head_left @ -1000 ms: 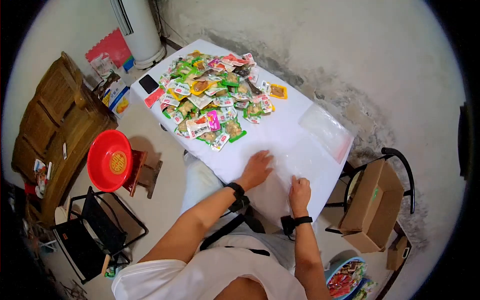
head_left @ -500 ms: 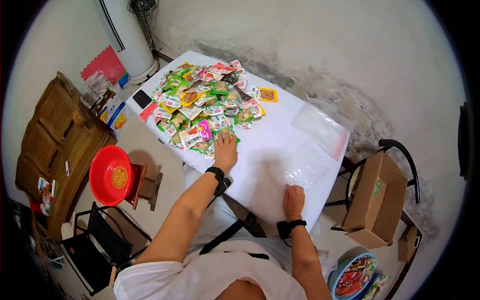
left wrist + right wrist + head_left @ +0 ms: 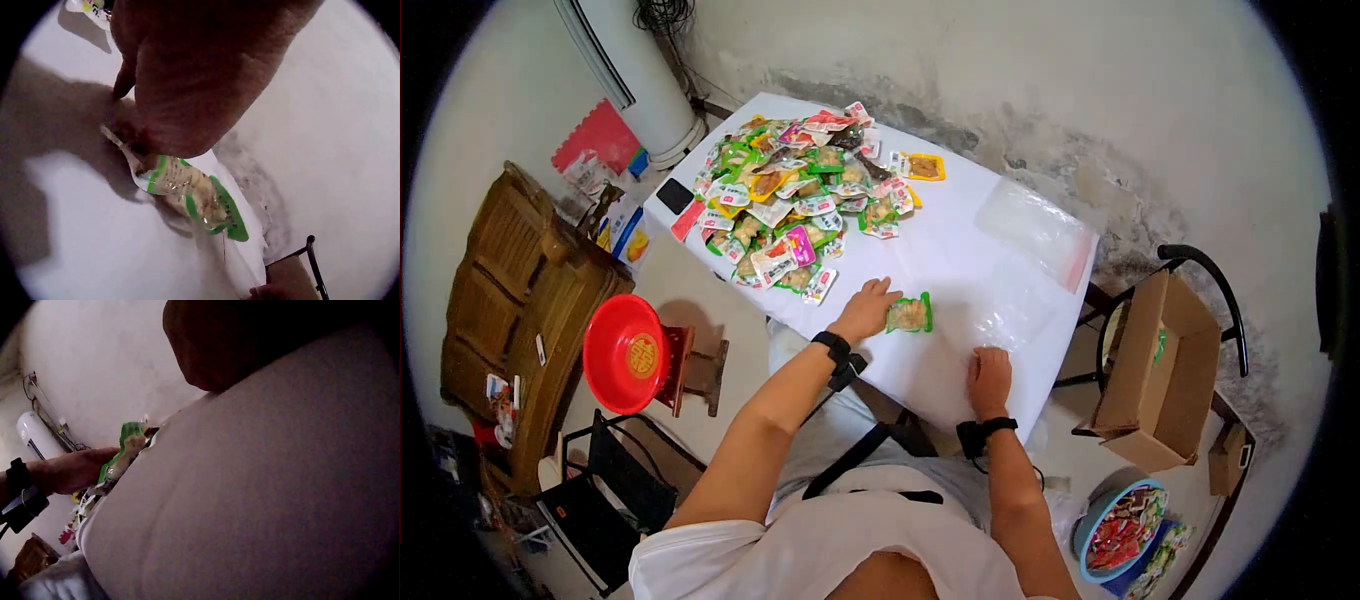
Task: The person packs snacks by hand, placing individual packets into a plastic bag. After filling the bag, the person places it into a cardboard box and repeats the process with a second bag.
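Observation:
My left hand [image 3: 867, 308] pinches one edge of a green-edged clear snack packet [image 3: 910, 314] above the white-covered table. The packet [image 3: 194, 194] tilts down from the fingers in the left wrist view, pale lumpy food showing inside. To its left lies a heap of snack packets [image 3: 772, 210]. At the table's near edge my right hand [image 3: 990, 380], its fingers curled, holds the near end of a clear plastic bag [image 3: 1005, 318] lying flat. That hand [image 3: 212, 350] is dark in the right wrist view, where its fingertips are hidden.
More clear bags [image 3: 1035, 230] lie at the table's right side, near the wall. A phone [image 3: 674, 196] rests by the far left edge. An opened cardboard box [image 3: 1170, 370] stands on a chair at right, above a blue basin [image 3: 1090, 535] of packets. A red basin [image 3: 615, 335] is left.
My left hand went left to the heap, took a green-edged packet, and has come back right with it toward the clear bag. My right hand has stayed at the table's near edge.

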Demonstrator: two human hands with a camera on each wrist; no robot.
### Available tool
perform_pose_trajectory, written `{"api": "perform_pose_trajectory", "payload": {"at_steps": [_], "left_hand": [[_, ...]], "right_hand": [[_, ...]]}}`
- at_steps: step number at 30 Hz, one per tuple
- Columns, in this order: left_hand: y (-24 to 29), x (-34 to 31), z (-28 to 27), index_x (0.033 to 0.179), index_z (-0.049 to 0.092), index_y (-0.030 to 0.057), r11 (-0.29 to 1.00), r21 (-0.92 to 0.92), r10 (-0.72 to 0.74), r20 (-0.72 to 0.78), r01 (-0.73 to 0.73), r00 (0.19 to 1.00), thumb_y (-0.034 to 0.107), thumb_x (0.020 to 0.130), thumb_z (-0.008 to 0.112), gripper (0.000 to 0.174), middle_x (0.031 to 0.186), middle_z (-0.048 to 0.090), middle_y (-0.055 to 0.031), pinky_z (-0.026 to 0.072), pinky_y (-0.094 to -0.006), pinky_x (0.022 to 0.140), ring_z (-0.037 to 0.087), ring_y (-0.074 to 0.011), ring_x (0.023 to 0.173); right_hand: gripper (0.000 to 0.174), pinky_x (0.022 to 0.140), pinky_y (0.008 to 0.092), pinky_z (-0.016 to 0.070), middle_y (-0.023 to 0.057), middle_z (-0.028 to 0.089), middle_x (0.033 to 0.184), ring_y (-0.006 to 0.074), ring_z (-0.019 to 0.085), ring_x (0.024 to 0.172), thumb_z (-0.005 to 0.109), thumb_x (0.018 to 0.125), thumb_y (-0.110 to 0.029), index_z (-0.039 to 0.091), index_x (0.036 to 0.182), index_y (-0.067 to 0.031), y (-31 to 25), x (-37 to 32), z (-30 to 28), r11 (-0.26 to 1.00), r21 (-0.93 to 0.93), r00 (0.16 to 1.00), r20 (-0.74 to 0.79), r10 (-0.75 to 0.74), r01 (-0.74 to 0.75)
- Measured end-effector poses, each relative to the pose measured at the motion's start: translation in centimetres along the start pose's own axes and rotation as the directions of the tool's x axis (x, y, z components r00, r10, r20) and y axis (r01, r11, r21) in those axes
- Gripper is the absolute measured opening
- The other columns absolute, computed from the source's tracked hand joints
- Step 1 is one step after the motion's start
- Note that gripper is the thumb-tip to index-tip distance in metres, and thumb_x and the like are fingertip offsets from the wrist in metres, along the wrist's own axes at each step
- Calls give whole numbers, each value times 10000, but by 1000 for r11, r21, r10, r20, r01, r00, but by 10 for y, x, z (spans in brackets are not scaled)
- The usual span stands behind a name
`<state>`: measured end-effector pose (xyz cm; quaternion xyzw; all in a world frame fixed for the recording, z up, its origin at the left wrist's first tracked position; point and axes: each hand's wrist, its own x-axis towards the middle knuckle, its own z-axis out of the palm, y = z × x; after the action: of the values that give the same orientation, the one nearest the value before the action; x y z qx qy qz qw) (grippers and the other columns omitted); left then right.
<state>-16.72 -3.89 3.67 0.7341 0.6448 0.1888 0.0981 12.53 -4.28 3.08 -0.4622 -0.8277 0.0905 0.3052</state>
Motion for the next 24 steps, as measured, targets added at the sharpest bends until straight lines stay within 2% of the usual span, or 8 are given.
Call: {"api": "perform_pose_trajectory", "payload": {"at_steps": [3,9,12,14,15,18,22,24], "left_hand": [[10,-2,-5,1174,551,117,992,-59,-103,124,111,987,69,726,626,457,1288,464,-154,412,-411,953,462,-367,1113],[21,-28,1,1046,592,67,977,-130,-166,26,168,986,68,733,600,313,1143,534,-163,425,-401,916,492,-346,1055],[22,-42,11,943,600,37,905,-370,-235,-27,209,972,94,801,559,158,945,595,-159,461,-386,814,561,-324,927],[33,-52,14,916,592,38,685,-626,-500,-31,373,866,101,842,527,117,805,617,-176,480,-377,703,602,-323,760],[27,-56,22,928,591,55,715,-622,-463,-79,320,883,108,872,502,117,780,629,-183,486,-360,635,609,-321,677],[36,-68,13,948,607,41,572,-703,-530,78,424,844,114,868,545,125,729,625,-67,459,-286,590,566,-141,637],[52,-79,6,945,614,28,488,-746,-481,204,454,852,119,872,561,128,697,579,6,429,-248,558,502,-69,622],[61,-81,3,935,620,31,294,-837,-394,333,461,857,124,885,554,125,693,549,26,398,-218,534,480,-56,612]], "right_hand": [[131,741,427,411,132,542,898,325,505,865,580,761,-79,552,888,-60,3,-1,2,999,40,1000,4,17,-17],[80,729,423,415,120,548,849,319,514,854,598,754,-84,546,808,-58,4,-1,4,999,39,1000,-15,27,-26],[65,726,424,420,120,550,828,323,516,835,607,754,-75,554,786,-54,4,0,4,996,89,997,-82,-3,10],[72,719,422,426,121,553,821,324,521,823,614,753,-75,557,790,-52,3,2,2,996,88,997,-81,12,-5],[78,713,420,433,123,555,815,325,526,812,621,751,-74,561,795,-50,4,1,1,996,93,996,-84,12,-4],[93,702,406,449,119,561,803,319,537,797,636,747,-78,573,808,-46,10,2,5,989,148,986,-166,19,6],[83,686,396,463,111,564,794,308,546,781,645,756,-99,606,804,-44,11,1,-1,984,170,983,-166,73,-45],[64,684,393,468,104,563,794,303,547,796,644,768,-112,639,796,-55,11,0,-2,976,199,983,-143,112,-82]]}}
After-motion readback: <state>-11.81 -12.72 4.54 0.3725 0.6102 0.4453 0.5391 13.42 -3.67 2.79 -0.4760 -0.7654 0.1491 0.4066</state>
